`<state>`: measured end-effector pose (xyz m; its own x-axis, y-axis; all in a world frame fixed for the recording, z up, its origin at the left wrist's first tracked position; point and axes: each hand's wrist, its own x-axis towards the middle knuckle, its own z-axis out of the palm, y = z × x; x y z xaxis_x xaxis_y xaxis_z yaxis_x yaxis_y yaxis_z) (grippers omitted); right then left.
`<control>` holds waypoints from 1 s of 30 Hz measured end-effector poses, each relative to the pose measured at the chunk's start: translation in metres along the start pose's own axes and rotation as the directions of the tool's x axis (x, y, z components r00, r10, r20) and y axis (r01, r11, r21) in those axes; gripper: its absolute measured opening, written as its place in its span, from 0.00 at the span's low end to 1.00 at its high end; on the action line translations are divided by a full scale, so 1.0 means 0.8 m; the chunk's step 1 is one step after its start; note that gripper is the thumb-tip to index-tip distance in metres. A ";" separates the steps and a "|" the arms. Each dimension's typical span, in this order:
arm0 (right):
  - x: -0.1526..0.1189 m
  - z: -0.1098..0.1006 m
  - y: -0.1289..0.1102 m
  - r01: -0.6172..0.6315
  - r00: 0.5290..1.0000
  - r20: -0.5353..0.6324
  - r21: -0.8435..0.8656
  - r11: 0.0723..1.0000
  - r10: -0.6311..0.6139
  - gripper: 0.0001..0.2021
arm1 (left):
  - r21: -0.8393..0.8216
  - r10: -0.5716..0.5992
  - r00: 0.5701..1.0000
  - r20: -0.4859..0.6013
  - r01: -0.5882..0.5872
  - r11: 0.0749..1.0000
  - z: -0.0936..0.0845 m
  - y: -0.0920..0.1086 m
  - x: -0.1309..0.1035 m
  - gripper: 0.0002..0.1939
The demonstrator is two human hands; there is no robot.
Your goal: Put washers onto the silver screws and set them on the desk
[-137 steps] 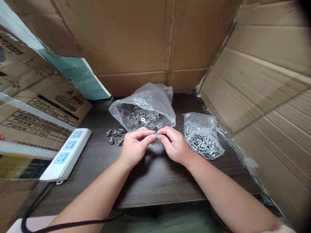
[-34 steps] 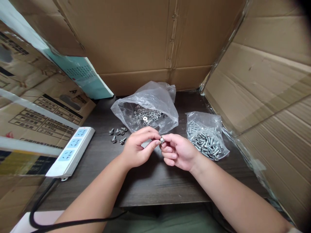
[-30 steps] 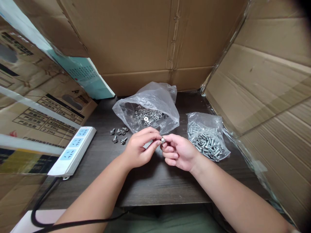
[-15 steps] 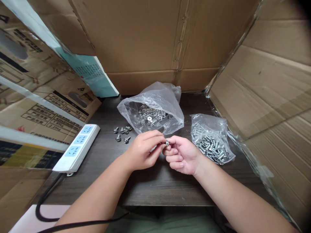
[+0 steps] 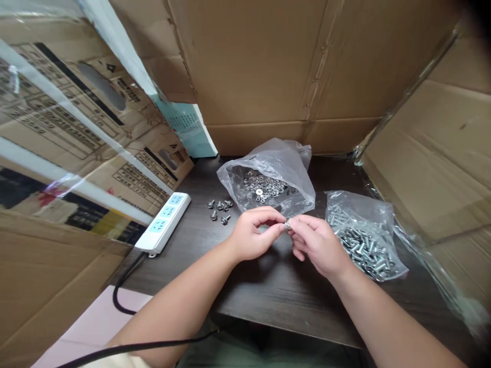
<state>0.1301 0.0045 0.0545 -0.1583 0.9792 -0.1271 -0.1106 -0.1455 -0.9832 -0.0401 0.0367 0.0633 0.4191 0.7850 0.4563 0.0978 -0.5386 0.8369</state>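
Note:
Between both sets of fingertips is a small silvery bolt [image 5: 287, 224], mostly covered; a washer or nut on it cannot be told apart. My left hand [image 5: 255, 232] pinches it from the left with thumb and forefinger. From the right, my right hand [image 5: 316, 243] pinches the same piece, its other fingers curled below. Behind my hands lies an open clear plastic bag [image 5: 303, 176] with loose washers and nuts [image 5: 268, 186] inside. A second clear bag [image 5: 379, 209], full of bolts [image 5: 368, 250], is beside my right hand. Several bolts fitted with rings [image 5: 220, 206] lie left of the first bag.
A white power strip [image 5: 169, 225] sits at the table's left side, its black cable [image 5: 118, 291] curving toward me. Cardboard walls [image 5: 261, 66] close in the dark table [image 5: 276, 301] at back, left and right. A pink sheet [image 5: 84, 327] is at lower left.
The camera view has turned, so everything sits further right. My right hand's fingers have shifted around the bolt, with the back of the hand now turned more upward. Both hands keep their pinch.

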 end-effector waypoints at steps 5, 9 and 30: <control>-0.001 -0.003 0.003 0.026 1.000 0.015 -0.145 0.989 -0.024 0.19 | -0.309 -0.227 0.972 0.055 0.233 0.922 -0.001 -0.005 0.000 0.11; -0.003 -0.001 -0.002 -0.013 0.999 0.044 -0.079 0.997 0.017 0.17 | -0.293 -0.128 0.990 0.052 0.137 0.946 -0.002 -0.006 0.000 0.08; 0.015 0.001 0.010 -0.053 0.997 0.046 -0.119 0.991 0.059 0.17 | 0.237 0.133 0.988 0.073 -0.147 0.960 -0.001 -0.015 -0.003 0.10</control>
<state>0.1264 0.0146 0.0450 -0.2099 0.9612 -0.1788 0.0156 -0.1796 -0.9836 -0.0425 0.0415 0.0527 0.4932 0.6816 0.5405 0.2464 -0.7053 0.6647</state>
